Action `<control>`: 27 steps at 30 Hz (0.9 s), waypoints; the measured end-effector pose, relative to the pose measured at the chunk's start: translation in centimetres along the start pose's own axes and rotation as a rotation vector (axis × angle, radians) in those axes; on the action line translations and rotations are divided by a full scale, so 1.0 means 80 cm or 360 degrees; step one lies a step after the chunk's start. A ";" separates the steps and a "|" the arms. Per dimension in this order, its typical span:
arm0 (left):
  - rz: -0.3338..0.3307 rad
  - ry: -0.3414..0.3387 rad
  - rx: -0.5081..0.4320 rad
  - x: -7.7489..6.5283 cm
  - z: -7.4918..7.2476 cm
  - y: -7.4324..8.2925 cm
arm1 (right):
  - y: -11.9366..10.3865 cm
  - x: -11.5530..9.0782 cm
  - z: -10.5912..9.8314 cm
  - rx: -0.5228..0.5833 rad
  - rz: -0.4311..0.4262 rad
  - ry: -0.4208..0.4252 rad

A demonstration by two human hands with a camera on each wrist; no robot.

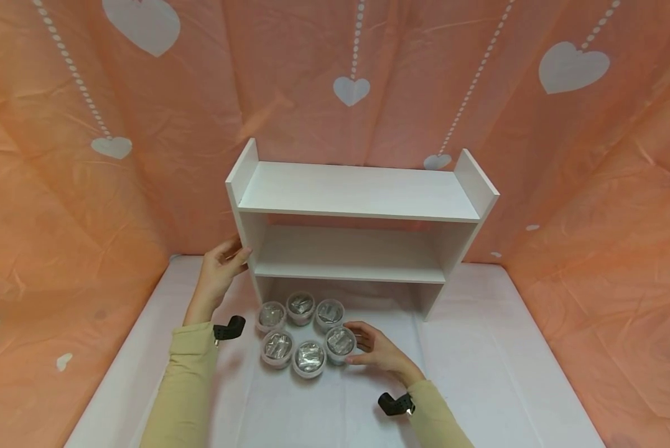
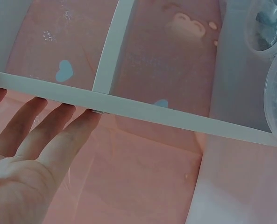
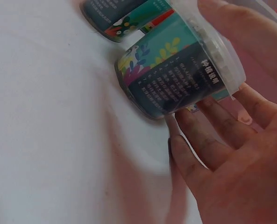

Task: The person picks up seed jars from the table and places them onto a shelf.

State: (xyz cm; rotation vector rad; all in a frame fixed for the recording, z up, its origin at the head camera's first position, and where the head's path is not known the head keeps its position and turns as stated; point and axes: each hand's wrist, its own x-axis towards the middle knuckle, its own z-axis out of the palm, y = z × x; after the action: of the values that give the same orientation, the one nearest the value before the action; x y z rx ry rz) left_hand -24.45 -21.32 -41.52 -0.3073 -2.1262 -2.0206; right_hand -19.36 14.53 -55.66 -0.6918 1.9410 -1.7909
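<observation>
A white two-tier shelf (image 1: 362,249) stands at the back of the table. My left hand (image 1: 223,264) rests its extended fingertips against the outer side of its left panel (image 2: 175,116). In front of the shelf, several lidded plastic cups (image 1: 309,357) stand upright in a rough ring, silvery packets showing through their clear lids. At the ring's right side my right hand (image 1: 382,354) holds one cup (image 3: 171,70) between thumb and fingers. This cup has a green and dark printed label with leaves and white writing. A neighbouring cup (image 3: 117,16) stands just beyond it.
A pale cloth (image 1: 480,361) covers the table. Orange sheets (image 1: 295,81) with white hearts hang behind the shelf and along both sides. Black wrist devices (image 1: 396,404) are worn on both arms. The cups stand close before the shelf's lower opening.
</observation>
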 end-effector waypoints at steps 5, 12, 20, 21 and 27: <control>-0.0012 -0.0007 0.0015 0.000 0.000 0.001 | -0.001 0.001 0.003 0.0012 -0.0068 0.0003; -0.0030 -0.0005 0.0001 -0.001 0.000 0.002 | 0.003 0.003 0.007 -0.0030 -0.0074 0.0041; -0.0020 -0.0009 0.0000 -0.001 0.000 0.002 | 0.002 0.002 0.008 -0.0056 -0.0089 0.0067; -0.0017 -0.0011 -0.0001 -0.001 0.000 0.002 | 0.002 0.001 0.008 -0.0055 -0.0093 0.0068; -0.0006 -0.0010 -0.0012 -0.001 0.000 0.001 | 0.005 -0.003 0.003 -0.0047 -0.0119 0.0098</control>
State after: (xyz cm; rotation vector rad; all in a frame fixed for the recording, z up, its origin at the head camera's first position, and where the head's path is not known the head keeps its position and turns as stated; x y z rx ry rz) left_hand -24.35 -21.36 -41.44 -0.3120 -2.1250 -2.0327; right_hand -19.09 14.50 -56.06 -0.7363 2.0101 -1.8521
